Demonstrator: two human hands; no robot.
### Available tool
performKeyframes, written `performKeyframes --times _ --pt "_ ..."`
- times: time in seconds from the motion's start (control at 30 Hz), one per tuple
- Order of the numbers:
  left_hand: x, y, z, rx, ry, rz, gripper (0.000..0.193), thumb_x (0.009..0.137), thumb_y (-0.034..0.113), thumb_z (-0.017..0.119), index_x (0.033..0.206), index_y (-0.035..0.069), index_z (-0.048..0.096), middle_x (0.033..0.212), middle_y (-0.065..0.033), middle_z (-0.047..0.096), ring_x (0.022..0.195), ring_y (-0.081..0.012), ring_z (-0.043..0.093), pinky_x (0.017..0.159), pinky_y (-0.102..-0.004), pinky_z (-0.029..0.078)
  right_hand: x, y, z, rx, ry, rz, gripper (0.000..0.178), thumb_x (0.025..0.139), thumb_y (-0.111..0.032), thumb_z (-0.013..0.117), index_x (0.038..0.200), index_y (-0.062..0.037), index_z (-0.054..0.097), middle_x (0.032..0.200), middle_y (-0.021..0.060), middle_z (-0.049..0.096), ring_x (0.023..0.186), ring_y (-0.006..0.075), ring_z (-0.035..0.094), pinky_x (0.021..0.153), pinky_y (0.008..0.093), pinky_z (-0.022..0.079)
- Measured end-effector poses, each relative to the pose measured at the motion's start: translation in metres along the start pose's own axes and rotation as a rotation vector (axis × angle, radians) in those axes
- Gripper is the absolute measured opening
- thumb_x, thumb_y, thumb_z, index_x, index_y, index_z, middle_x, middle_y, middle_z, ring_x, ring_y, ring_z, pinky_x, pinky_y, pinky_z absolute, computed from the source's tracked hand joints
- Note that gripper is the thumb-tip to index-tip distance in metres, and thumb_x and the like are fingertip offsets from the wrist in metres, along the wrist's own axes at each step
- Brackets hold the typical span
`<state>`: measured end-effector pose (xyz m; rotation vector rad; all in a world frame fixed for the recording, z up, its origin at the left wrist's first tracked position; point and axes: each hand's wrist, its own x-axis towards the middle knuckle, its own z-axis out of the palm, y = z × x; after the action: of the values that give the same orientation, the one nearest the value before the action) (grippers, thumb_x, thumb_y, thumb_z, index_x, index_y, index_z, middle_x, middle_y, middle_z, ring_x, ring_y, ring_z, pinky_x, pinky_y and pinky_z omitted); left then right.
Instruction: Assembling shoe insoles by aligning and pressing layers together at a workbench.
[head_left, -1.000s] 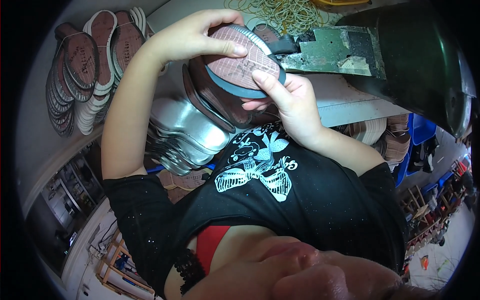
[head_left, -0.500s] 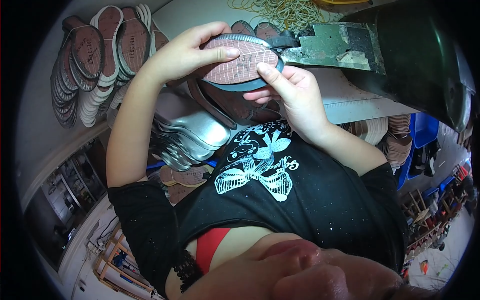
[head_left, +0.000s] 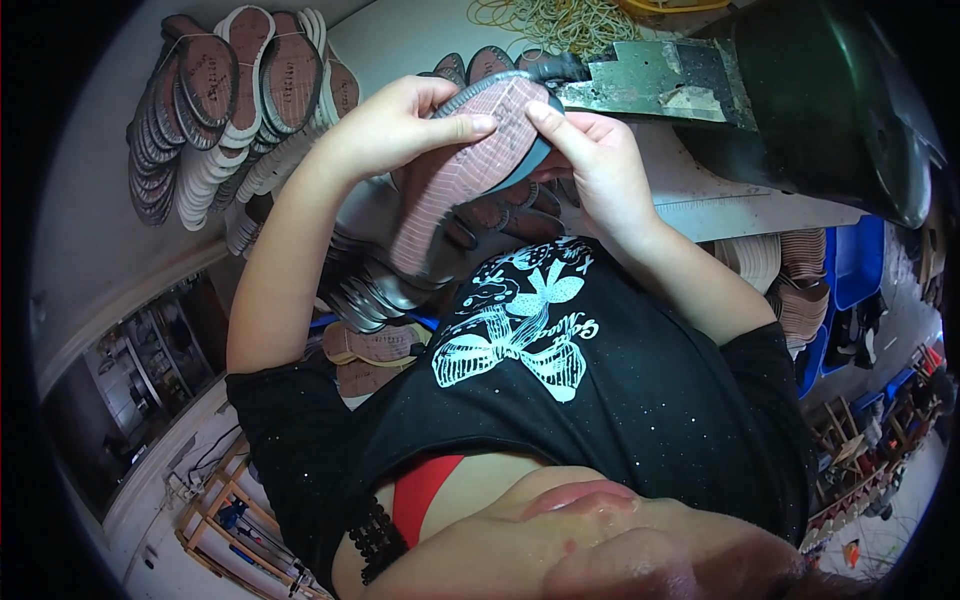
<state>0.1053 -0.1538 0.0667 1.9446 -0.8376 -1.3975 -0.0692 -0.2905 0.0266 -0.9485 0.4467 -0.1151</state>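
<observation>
A reddish-brown insole [head_left: 455, 185] with pale grid lines is held up between both hands, its narrow end angled down toward my chest. A dark, pleated rim runs along its upper edge, and a dark bluish layer shows at its right side. My left hand [head_left: 415, 125] grips the upper left edge, thumb on the brown face. My right hand [head_left: 600, 155] pinches the right edge, thumb on the face and fingers behind. Right by the insole's top is the dark tip of a worn green machine arm [head_left: 640, 85]; whether they touch I cannot tell.
Bundles of black- and white-edged insoles [head_left: 205, 90] stand on the left. More dark-rimmed insoles [head_left: 490, 65] lie behind my hands. A tangle of yellowish cords [head_left: 560, 25] lies at the back. The dark green machine body [head_left: 820, 110] rises on the right, near blue bins [head_left: 855, 265].
The insole has turned so its narrow end swings down and toward me, now blurred. My left hand has shifted slightly right and down; both hands keep their grip.
</observation>
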Motion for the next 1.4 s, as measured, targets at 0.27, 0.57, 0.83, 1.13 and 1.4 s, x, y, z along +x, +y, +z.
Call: performKeyframes --times 0.27,0.57,0.83,1.13,1.4 --pt "-0.005 0.006 0.022 -0.056 0.108 -0.140 0.034 0.084 0.036 0.070 0.086 0.002 0.066 0.071 -0.0014 0.064 0.058 -0.0076 0.059 0.052 -0.0230 0.049 0.003 0.005 -0.006 0.049 -0.036 -0.049 0.023 0.090 -0.021 0.062 0.089 0.0017 0.068 0.078 0.0054 0.068 0.064 0.0078 0.062 0.059 0.0207 0.049" --pt "-0.009 0.012 0.048 -0.078 0.406 -0.079 0.051 0.081 0.054 0.064 0.084 0.003 0.066 0.067 -0.0060 0.063 0.047 -0.0121 0.059 0.039 -0.0225 0.047 0.005 0.008 -0.012 -0.159 -0.122 -0.131 0.025 0.086 -0.022 0.065 0.087 0.0028 0.067 0.074 0.0042 0.065 0.063 0.0070 0.059 0.056 0.0211 0.047" --pt "-0.009 0.024 0.049 -0.017 0.437 -0.199 0.063 0.077 0.062 0.062 0.075 -0.001 0.067 0.057 -0.0077 0.062 0.042 -0.0112 0.058 0.039 -0.0248 0.047 -0.029 0.025 -0.026 -0.354 -0.264 -0.107 0.032 0.090 -0.028 0.061 0.095 0.0032 0.064 0.082 0.0073 0.067 0.071 0.0093 0.061 0.066 0.0229 0.050" --pt "-0.021 0.028 0.045 -0.085 0.317 -0.099 0.040 0.084 0.042 0.068 0.068 0.006 0.059 0.055 0.0004 0.058 0.043 -0.0041 0.054 0.041 -0.0174 0.044 -0.007 0.000 -0.044 -0.274 -0.469 0.085 0.036 0.094 -0.031 0.055 0.091 0.0036 0.063 0.075 0.0093 0.067 0.062 0.0122 0.064 0.058 0.0233 0.052" --pt "-0.005 0.006 0.034 -0.107 0.488 -0.058 0.035 0.082 0.038 0.072 0.072 0.008 0.058 0.052 0.0058 0.050 0.039 0.0008 0.043 0.036 -0.0131 0.032 -0.038 -0.007 -0.062 -0.151 -0.341 0.197 0.037 0.096 -0.031 0.052 0.105 0.0041 0.056 0.077 0.0121 0.067 0.054 0.0104 0.061 0.049 0.0201 0.047"
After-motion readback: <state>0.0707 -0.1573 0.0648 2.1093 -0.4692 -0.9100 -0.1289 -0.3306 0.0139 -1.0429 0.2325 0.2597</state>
